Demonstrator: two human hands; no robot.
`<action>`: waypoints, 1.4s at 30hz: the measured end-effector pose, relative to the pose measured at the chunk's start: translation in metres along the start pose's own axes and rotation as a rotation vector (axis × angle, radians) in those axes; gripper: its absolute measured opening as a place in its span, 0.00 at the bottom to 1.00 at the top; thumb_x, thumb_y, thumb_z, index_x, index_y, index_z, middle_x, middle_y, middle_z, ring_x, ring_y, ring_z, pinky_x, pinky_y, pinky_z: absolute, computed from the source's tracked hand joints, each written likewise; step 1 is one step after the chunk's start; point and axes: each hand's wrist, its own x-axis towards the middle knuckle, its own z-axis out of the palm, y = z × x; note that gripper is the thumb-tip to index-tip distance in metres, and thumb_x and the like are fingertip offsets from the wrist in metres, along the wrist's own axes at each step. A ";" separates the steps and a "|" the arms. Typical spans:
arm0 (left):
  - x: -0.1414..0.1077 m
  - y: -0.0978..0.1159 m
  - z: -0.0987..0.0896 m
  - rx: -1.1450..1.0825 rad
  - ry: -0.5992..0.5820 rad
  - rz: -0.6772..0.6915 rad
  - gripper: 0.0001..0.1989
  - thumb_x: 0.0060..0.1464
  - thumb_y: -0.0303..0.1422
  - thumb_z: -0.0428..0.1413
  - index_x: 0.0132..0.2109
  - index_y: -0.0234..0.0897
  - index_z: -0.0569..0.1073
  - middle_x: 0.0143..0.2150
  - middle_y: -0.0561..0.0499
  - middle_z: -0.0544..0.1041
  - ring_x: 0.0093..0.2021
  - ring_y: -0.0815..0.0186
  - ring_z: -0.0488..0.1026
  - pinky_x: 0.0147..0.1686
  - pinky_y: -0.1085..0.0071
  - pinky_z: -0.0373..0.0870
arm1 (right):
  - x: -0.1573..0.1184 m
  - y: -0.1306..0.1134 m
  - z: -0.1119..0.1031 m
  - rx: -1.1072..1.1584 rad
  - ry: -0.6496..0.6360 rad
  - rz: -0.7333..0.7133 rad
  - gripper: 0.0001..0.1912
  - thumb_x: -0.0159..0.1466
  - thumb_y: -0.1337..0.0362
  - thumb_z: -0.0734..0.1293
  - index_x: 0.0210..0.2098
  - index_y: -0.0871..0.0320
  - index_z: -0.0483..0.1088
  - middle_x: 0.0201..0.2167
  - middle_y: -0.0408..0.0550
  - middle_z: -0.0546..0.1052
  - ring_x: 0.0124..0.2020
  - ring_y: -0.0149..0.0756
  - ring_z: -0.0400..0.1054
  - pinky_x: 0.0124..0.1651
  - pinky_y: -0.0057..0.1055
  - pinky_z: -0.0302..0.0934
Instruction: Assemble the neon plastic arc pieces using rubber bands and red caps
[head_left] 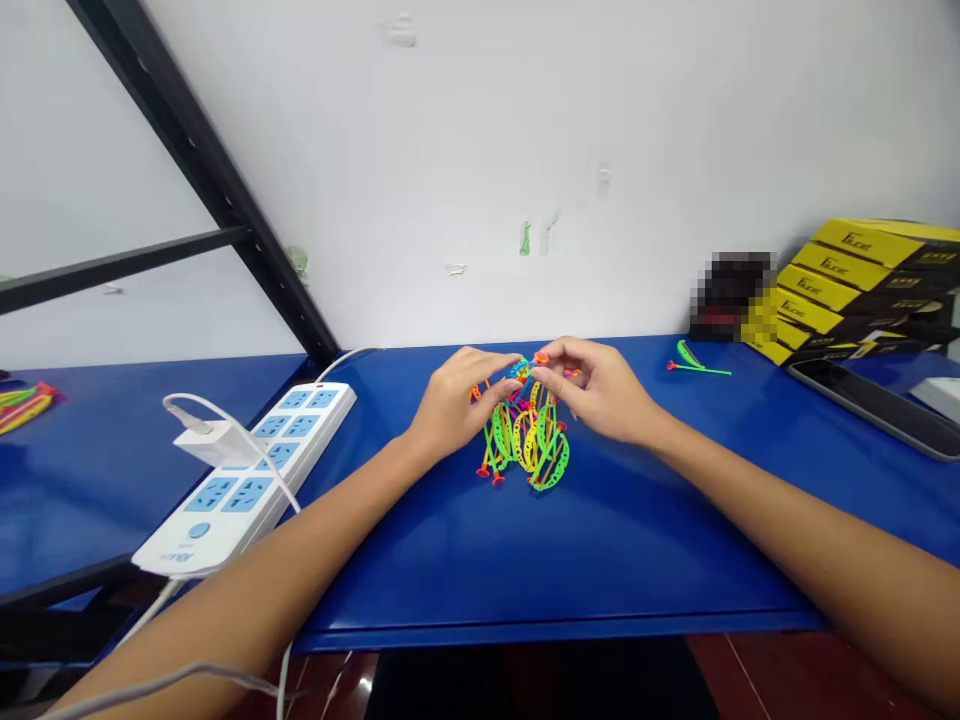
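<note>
Blue surface [615, 560], front edge well clear: left hand [457, 400] and right hand [592, 390], fingers clamped atop a neon plastic-strip assembly [525, 440].

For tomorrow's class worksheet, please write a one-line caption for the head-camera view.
Left hand and right hand pinch the top of a neon plastic strip-and-stick construction on a blue table.
</note>
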 end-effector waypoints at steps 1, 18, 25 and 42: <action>0.000 0.001 0.001 -0.010 0.029 0.015 0.13 0.70 0.39 0.60 0.55 0.38 0.82 0.47 0.45 0.86 0.45 0.60 0.81 0.49 0.62 0.76 | -0.001 -0.003 0.001 0.016 -0.001 -0.009 0.11 0.72 0.56 0.69 0.44 0.58 0.75 0.33 0.46 0.78 0.28 0.32 0.68 0.28 0.29 0.63; 0.015 0.012 -0.012 -0.788 -0.317 -0.680 0.26 0.56 0.56 0.66 0.36 0.34 0.85 0.29 0.49 0.78 0.27 0.69 0.66 0.27 0.72 0.60 | 0.008 -0.003 -0.018 0.285 0.081 0.179 0.23 0.63 0.42 0.77 0.39 0.58 0.79 0.30 0.49 0.81 0.23 0.33 0.71 0.21 0.30 0.65; 0.010 0.005 -0.009 -0.954 -0.252 -0.885 0.24 0.46 0.53 0.73 0.34 0.34 0.85 0.29 0.50 0.76 0.25 0.73 0.61 0.23 0.73 0.56 | 0.014 0.041 -0.058 -0.148 0.172 0.182 0.16 0.70 0.51 0.71 0.47 0.57 0.75 0.42 0.54 0.82 0.28 0.37 0.76 0.26 0.32 0.67; 0.005 0.004 0.000 -0.774 -0.048 -0.939 0.28 0.45 0.53 0.74 0.43 0.33 0.87 0.35 0.46 0.84 0.26 0.72 0.68 0.25 0.73 0.64 | 0.012 0.057 -0.067 -0.467 -0.232 0.161 0.11 0.66 0.56 0.71 0.34 0.57 0.82 0.34 0.52 0.83 0.33 0.40 0.72 0.37 0.35 0.61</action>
